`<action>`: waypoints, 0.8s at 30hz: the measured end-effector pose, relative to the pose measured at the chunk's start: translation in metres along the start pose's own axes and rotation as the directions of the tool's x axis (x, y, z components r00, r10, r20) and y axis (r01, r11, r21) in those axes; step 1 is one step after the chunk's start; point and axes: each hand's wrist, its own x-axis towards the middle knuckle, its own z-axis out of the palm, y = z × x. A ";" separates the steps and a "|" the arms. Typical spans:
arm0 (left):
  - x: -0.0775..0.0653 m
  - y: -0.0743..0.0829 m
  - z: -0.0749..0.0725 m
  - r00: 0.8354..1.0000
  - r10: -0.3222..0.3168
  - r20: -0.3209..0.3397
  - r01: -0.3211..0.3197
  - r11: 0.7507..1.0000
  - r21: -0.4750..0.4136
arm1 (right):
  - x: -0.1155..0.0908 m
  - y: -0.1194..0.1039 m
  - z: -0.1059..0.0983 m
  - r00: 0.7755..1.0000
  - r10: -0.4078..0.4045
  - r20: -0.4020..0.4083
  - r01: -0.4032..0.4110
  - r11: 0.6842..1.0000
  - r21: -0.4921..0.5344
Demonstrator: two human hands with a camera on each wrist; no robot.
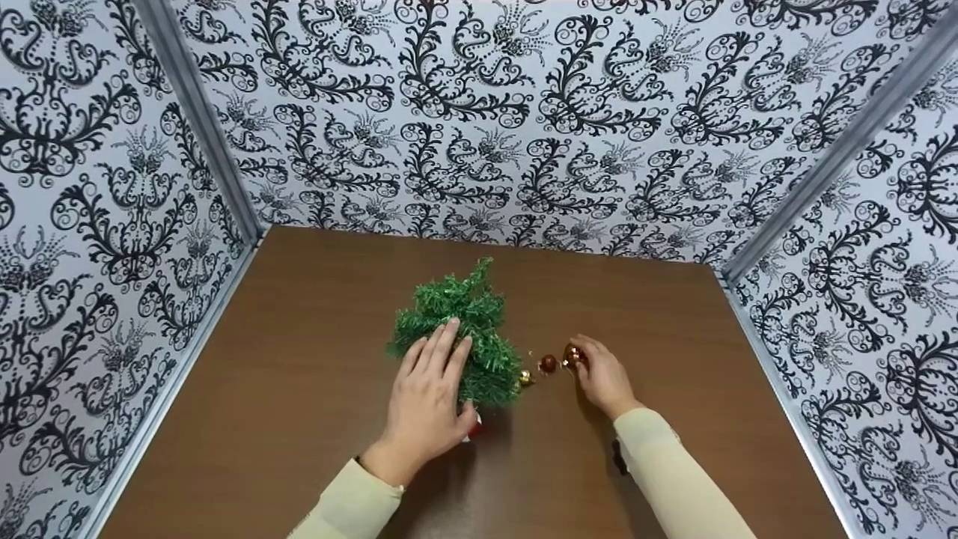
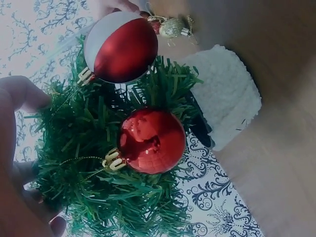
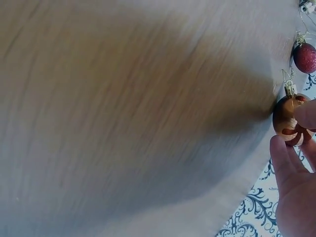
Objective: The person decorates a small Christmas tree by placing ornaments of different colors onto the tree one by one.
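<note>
My left hand [image 1: 430,400] lies over a small green artificial Christmas tree [image 1: 490,352], its fingers straight along the branches. Two hanging baubles show in the left wrist view: a shiny red bauble [image 2: 152,140] and a red-and-white bauble [image 2: 123,47]. Beyond them is the tree's fluffy white base [image 2: 227,96]. To the right of the tree, my right hand [image 1: 606,378] holds a copper-gold bauble [image 3: 286,118] between thumb and fingers, close over the table. Beside it sit a dark red glittery bauble [image 1: 548,364] and a small gold bauble [image 1: 525,377].
The brown wooden table [image 1: 322,299] carries the tree and baubles. White walls [image 1: 479,150] with black scroll patterns enclose it at the back and both sides, with grey metal strips [image 1: 202,112] at the corners.
</note>
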 end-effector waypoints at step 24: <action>-0.004 -0.010 -0.004 0.998 -0.016 -0.053 0.012 0.998 -0.068 | -0.004 0.001 0.000 0.999 0.033 0.004 -0.033 0.999 0.002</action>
